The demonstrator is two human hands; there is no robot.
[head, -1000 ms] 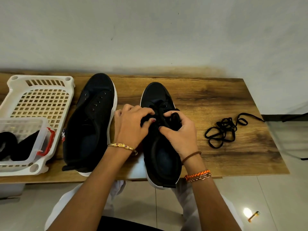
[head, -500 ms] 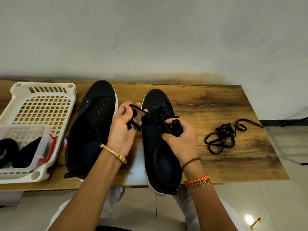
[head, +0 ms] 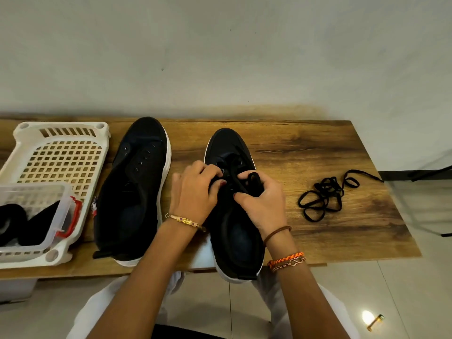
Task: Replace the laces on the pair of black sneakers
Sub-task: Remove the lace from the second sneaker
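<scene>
Two black sneakers stand toe-away on the wooden counter (head: 305, 152). The right sneaker (head: 232, 216), at frame centre, has both hands on its lace (head: 234, 177): the left hand (head: 195, 192) pinches lace at the eyelets, while the right hand (head: 261, 199) curls round a black loop, probably to keep tension while threading. The left sneaker (head: 132, 192) shows bare eyelets. A loose black lace (head: 322, 194) lies coiled at right. At lower left, a clear tub (head: 58, 216) holding something black sits in a white basket (head: 61, 152).
</scene>
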